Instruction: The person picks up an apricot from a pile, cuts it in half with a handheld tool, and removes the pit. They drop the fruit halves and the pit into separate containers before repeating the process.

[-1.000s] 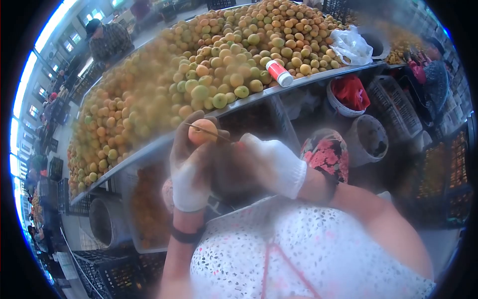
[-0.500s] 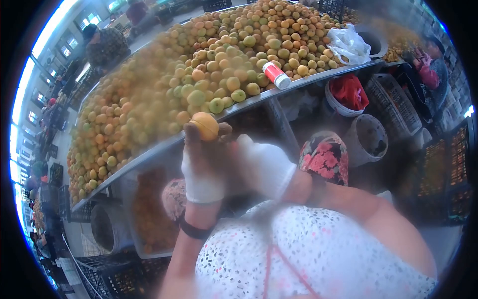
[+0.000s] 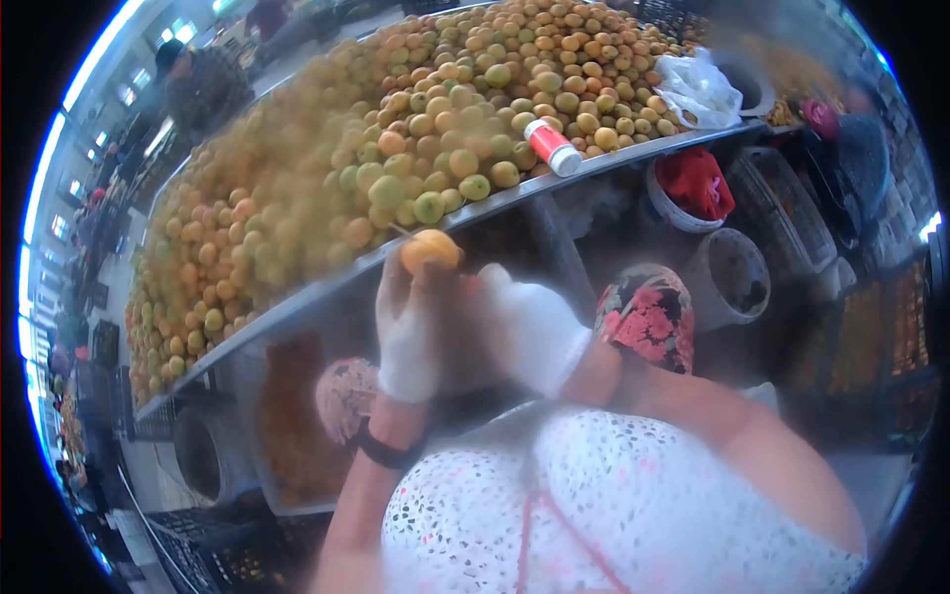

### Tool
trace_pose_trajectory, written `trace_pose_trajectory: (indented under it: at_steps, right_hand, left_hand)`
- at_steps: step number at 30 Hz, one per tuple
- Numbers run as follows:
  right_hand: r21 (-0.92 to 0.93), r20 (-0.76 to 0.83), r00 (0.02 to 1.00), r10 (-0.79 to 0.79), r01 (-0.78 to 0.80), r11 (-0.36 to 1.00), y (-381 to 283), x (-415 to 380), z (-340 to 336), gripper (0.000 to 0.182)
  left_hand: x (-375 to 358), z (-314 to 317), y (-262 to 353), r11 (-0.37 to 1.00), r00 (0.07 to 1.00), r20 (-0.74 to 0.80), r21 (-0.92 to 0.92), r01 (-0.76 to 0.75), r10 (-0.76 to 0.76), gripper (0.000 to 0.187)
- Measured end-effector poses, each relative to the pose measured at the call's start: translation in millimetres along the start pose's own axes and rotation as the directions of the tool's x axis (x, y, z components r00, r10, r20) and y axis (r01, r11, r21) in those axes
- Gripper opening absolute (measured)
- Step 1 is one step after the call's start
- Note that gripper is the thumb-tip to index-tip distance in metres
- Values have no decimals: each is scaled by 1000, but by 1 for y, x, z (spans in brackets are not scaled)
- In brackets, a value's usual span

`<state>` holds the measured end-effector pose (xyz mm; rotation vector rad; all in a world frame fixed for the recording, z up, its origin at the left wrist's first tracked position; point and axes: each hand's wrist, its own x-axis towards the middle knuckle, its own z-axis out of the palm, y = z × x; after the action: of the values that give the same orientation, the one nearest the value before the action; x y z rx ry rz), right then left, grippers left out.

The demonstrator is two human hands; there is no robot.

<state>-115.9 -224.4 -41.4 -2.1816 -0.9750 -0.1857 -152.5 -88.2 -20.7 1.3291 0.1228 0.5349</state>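
My left hand (image 3: 408,342), in a white fingerless glove, is closed round an orange apricot (image 3: 431,249), its fingertips at the fruit's lower side. A thin pale sliver sticks out at the apricot's upper left. Close beside it, my right hand (image 3: 539,332) is curled shut in a white glove. A small red spot (image 3: 473,284) shows at its fingertips, but I cannot tell what it holds, as a blurred smear covers the gap between the hands. Just beyond both hands rises a large heap of apricots (image 3: 445,144) on a metal-edged table (image 3: 297,305).
A red-and-white bottle (image 3: 552,148) lies at the heap's front edge, near a white plastic bag (image 3: 698,91). Below stand a bucket with a red bag (image 3: 693,186), a pale bucket (image 3: 727,275) and a tub of fruit pieces (image 3: 302,426). Other people work at left and right.
My left hand has shifted slightly right, and its apricot has been turned. The thin sliver at the fruit's upper left now shows. My right hand stays nearly in place.
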Motion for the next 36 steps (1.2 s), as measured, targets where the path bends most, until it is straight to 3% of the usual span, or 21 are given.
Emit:
trace_pose_trajectory:
  at_steps: [2,4,6,8,12,14,16,18,20,21,22,23,24,25,28,29,31,32,34,35,36]
  right_hand:
    - [2,-24,1000,-10,10,1000,2,-2,6,19]
    - [-26,46,997,62,-60,998,-4,2,3,20]
    - [216,-3,999,-34,34,976,-5,3,-3,18]
    - [247,-7,996,-92,91,965,-12,4,-12,33]
    - [201,95,995,-25,6,980,-25,6,-9,34]
    - [145,100,994,-35,21,989,-27,9,-7,31]
    - [107,75,990,-122,114,988,-32,11,-7,28]
    - [71,51,977,-206,202,977,-36,10,-11,25]
    - [408,36,989,146,-148,901,-35,10,-22,18]
    - [720,94,969,230,-226,657,-32,16,-32,19]
    - [717,93,969,228,-224,660,-33,21,-31,19]
    - [570,21,982,186,-165,805,-34,27,-31,20]
    - [394,-41,991,129,-103,913,-35,32,-30,22]
    - [197,-90,994,58,-39,980,-36,34,-30,25]
    - [-74,-57,989,-138,134,988,-42,37,-31,26]
    - [-77,-58,988,-141,136,988,-42,40,-32,26]
    - [-246,-61,894,-444,418,875,-41,46,-33,28]
    - [-247,-67,893,-445,417,875,-40,48,-28,28]
    - [73,-13,973,-232,232,970,-35,52,-15,30]
    - [-183,-66,865,-497,480,858,-33,56,-13,30]
    - [-185,-69,869,-490,472,862,-32,57,-8,30]
  left_hand:
    - [-5,0,2,913,965,50,-315,259,-256,53]
    - [-4,7,-11,815,919,-91,-501,291,-384,54]
    - [1,-11,-15,837,925,103,-397,375,-366,57]
    - [-3,-16,-5,931,984,139,-329,156,-116,53]
    - [-7,-19,-14,974,997,-14,-215,-73,71,38]
    - [-6,-21,-18,953,999,-19,-302,-33,28,38]
    - [-5,-28,-21,867,987,-37,-484,118,-154,37]
    - [-3,-45,-12,872,987,-19,-472,129,-157,36]
    - [-4,-52,-5,876,987,-6,-463,138,-159,36]
    - [-8,-49,-1,926,995,49,-367,93,-81,35]
    - [-14,-46,2,962,993,116,-271,38,-7,34]
    - [-19,-37,7,974,990,143,-225,39,-6,37]
    - [-24,-30,10,984,987,110,123,-133,120,49]
    - [-30,-28,14,963,973,116,159,-217,200,52]
    - [-35,-36,21,900,922,154,209,-383,356,59]
    - [-35,-39,23,860,886,193,223,-458,422,61]
    - [-38,-43,26,836,892,185,312,-452,413,59]
    - [-37,-45,27,801,896,179,402,-444,407,58]
    - [-35,-51,25,772,882,191,427,-470,431,56]
    - [-34,-53,23,750,871,200,446,-488,448,55]
    - [-34,-54,22,752,872,208,443,-489,444,55]
